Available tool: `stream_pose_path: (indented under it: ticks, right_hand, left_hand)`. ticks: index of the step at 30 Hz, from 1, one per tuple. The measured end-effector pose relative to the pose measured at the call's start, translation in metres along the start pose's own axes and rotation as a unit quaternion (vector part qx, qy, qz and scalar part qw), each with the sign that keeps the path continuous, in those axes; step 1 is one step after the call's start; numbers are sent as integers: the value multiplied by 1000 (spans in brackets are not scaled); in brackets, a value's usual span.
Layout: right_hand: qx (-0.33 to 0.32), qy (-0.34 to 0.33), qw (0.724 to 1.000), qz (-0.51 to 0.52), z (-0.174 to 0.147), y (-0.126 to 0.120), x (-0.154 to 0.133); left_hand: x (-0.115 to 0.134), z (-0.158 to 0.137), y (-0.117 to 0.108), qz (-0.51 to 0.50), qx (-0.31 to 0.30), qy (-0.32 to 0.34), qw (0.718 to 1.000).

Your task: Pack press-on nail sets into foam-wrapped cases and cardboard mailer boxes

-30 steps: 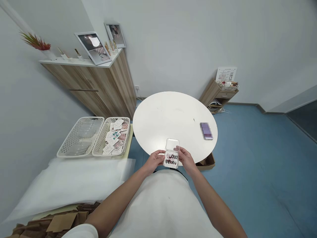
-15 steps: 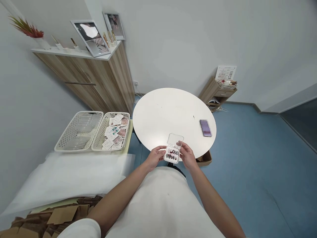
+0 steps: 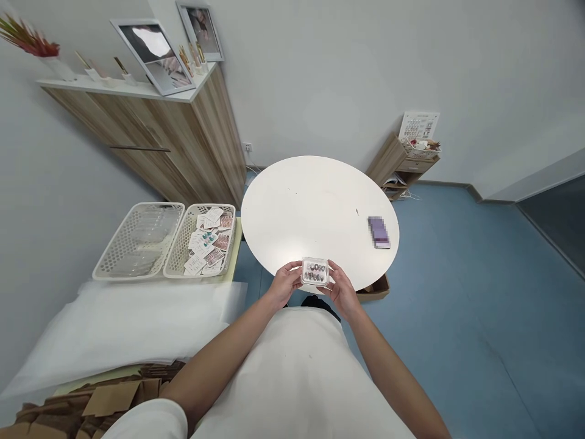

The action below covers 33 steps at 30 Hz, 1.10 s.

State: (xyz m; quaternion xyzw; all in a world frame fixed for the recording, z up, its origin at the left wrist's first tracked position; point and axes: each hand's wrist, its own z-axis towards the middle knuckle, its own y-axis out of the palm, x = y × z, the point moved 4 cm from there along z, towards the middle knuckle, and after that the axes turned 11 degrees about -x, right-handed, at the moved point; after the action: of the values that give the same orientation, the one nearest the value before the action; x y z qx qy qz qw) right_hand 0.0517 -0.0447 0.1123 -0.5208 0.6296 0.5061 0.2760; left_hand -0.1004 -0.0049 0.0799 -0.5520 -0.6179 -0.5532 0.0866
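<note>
A small clear plastic case [image 3: 315, 272] is held between my two hands, just over the near edge of the white round table [image 3: 311, 207]. Two rows of dark and pale press-on nails show through its lid, which lies down over them. My left hand [image 3: 285, 284] grips the case's left side, thumb and fingers at the edge. On the opposite side, my right hand [image 3: 342, 290] holds it, with fingertips at the upper corner and under the lower edge. Whether the lid is latched I cannot tell.
Left of the table stand a white basket [image 3: 166, 268] of nail cards and another basket [image 3: 103, 259] with clear plastic cases. White sheeting [image 3: 150, 317] and flattened cardboard [image 3: 109, 399] lie nearer. A blurred purple item [image 3: 379, 231] rests on the table. A wooden cabinet [image 3: 219, 128] stands behind.
The lid of the plastic case, raised half a second ago, has come down over the nails. My right fingers have shifted along the case's edge, and the view has moved slightly.
</note>
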Motion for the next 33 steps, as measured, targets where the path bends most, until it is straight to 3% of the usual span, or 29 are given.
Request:
stream_pose_path:
  ticks: [10, 16, 20, 26, 33]
  right_hand:
    - [-37, 50, 997, 46, 8, -10, 2]
    - [-19, 44, 998, 38, 18, -25, -10]
    - [-15, 35, 999, 21, 26, -40, -18]
    - [-33, 25, 999, 4, 36, -60, -22]
    - [-32, 22, 999, -24, 35, -80, -14]
  left_hand:
    - [-1, 15, 6, -15, 18, 4, 1000]
    - [4, 29, 18, 11, 44, 6, 999]
    - [9, 36, 32, 63, 43, 17, 997]
    - [1, 40, 48, 165, -4, 9, 986]
    - [-16, 48, 55, 195, 25, 1, 980]
